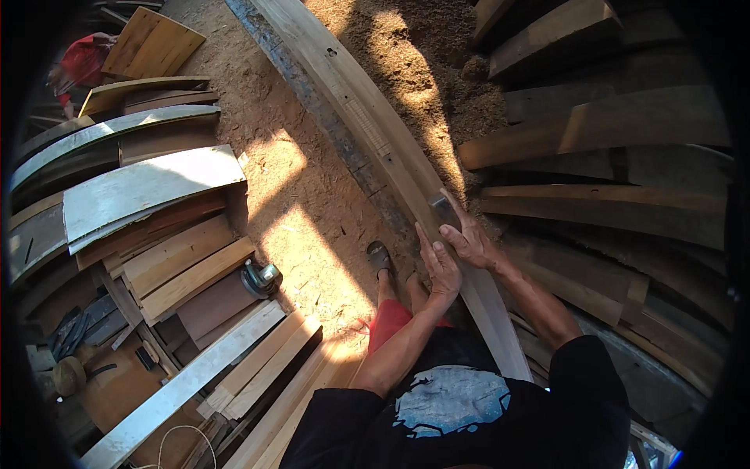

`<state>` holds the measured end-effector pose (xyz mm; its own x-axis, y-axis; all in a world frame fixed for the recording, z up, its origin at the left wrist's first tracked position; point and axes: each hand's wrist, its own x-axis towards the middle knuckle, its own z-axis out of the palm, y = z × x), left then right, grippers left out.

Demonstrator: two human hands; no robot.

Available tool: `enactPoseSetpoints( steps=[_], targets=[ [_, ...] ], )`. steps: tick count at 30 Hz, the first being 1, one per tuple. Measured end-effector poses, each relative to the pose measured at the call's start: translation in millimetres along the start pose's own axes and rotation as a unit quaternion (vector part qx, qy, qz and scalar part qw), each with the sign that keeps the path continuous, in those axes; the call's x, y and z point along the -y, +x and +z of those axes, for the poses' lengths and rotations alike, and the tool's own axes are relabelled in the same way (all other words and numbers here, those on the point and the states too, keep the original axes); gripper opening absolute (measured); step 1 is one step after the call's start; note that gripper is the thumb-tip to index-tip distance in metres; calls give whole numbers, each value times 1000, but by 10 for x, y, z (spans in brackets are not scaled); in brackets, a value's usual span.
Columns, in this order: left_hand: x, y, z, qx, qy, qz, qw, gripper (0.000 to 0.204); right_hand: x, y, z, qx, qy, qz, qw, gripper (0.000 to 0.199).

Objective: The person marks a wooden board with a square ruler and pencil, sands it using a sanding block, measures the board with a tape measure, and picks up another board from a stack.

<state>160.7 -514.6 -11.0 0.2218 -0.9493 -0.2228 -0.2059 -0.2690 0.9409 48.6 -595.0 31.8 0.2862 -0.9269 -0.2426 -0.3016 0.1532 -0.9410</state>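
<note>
A long pale wooden plank (375, 137) runs from the top of the view down past my right side, with a few dark knots or holes along it. My right hand (469, 238) is closed around a small dark block with a shiny metal edge (439, 202), pressed onto the plank; its exact kind is partly hidden by my fingers. Close beside it, my left hand (441, 270) lies against the plank's left side with fingers stretched forward and thumb raised. The two hands almost touch. Both forearms come in from the lower edge.
Stacked boards (183, 266) and a white panel (156, 191) stand on my left, with a power tool (261, 277) on them. Dark timbers (594, 129) lie at the right. Sawdust covers the ground (305, 211). A person in red (82, 61) is at the far left.
</note>
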Motion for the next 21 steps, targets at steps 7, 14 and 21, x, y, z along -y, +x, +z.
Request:
enactPoseSetpoints(
  steps=[7, 14, 21],
  targets=[
    [4, -56, -30, 2, 27, -17, 999, 72, 33, 1070, 128, -45, 15, -92, 995, 86],
    [30, 35, 9, -15, 41, 27, 999, 74, 91, 565, 45, -30, 10, -65, 997, 89],
    [29, -36, 3, -8, 33, -12, 999, 76, 161, 1383, 86, -44, 23, -90, 995, 88]
  ],
)
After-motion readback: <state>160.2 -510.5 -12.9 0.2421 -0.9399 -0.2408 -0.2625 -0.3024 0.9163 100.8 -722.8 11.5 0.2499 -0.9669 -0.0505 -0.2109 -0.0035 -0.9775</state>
